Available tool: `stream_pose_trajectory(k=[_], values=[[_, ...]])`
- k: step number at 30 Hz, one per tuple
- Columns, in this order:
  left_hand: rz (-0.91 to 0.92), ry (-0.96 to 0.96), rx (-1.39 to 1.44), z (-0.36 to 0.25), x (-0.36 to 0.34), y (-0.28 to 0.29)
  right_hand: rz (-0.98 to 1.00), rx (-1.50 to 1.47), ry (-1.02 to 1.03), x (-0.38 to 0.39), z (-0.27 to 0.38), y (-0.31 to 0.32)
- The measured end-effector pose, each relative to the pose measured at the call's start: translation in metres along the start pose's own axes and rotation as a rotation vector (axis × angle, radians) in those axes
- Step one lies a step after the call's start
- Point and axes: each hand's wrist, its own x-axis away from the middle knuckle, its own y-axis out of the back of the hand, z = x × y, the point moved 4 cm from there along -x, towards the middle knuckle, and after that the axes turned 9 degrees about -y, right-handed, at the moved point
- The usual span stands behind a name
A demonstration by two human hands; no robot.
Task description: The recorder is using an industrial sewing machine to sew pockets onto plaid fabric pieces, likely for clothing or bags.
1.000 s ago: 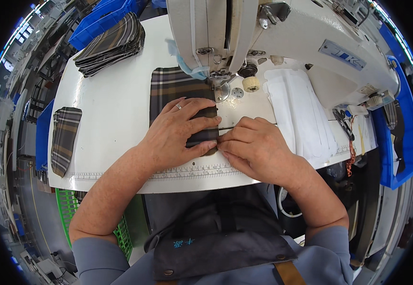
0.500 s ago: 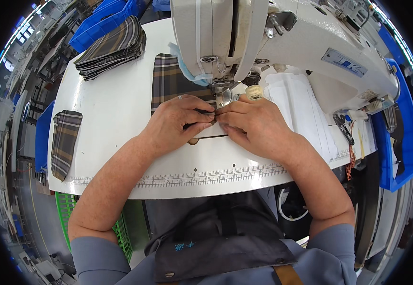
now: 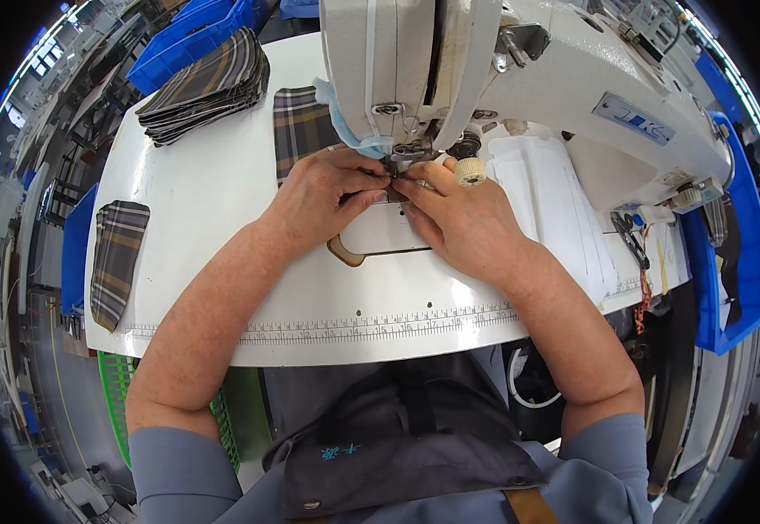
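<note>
A plaid fabric piece (image 3: pixel 300 122) in brown, grey and white lies under the head of a white sewing machine (image 3: pixel 537 96). Beside the needle area, my left hand (image 3: pixel 323 194) pinches the fabric's near edge between thumb and fingers. Opposite it, my right hand (image 3: pixel 467 214) is closed on the same edge, its fingertips almost meeting the left ones just below the presser foot. Both hands and the machine head hide much of the cloth.
Stacked plaid pieces (image 3: pixel 205 87) sit at the far left, and a single plaid piece (image 3: pixel 120 262) at the left edge. White sheets (image 3: pixel 546 210) and black thread snips (image 3: pixel 629 234) lie on the right. Blue bins (image 3: pixel 751 262) flank the table; a green basket (image 3: pixel 118 393) stands below.
Both hands have moved forward, away from me, carrying the fabric edge closer to the needle. More of the machine's plate shows in front of them.
</note>
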Motion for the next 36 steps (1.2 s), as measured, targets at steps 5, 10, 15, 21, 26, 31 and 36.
stream_pose_trajectory(k=[5, 10, 15, 21, 26, 31, 36], values=[[0.004, -0.033, -0.085, 0.000, 0.000, 0.000, 0.000, 0.005, 0.006, 0.000, 0.001, -0.002], [0.012, -0.031, -0.160, -0.010, -0.001, 0.000, 0.000, -0.006, -0.014, 0.002, -0.001, -0.002], [0.024, -0.033, -0.166, -0.018, 0.002, -0.002, 0.009, -0.014, -0.008, 0.003, -0.003, -0.002], [-0.003, -0.054, -0.204, -0.015, 0.009, -0.003, 0.019, -0.015, -0.014, 0.005, -0.004, -0.003], [0.112, 0.068, -0.061, -0.007, 0.007, 0.002, 0.030, -0.018, -0.019, 0.004, -0.003, -0.002], [0.167, -0.092, -0.270, -0.002, 0.013, 0.003, -0.027, -0.085, 0.060, 0.004, -0.002, -0.001], [0.227, -0.120, -0.292, -0.002, 0.010, 0.011, -0.028, -0.200, 0.139, 0.009, -0.001, 0.001]])
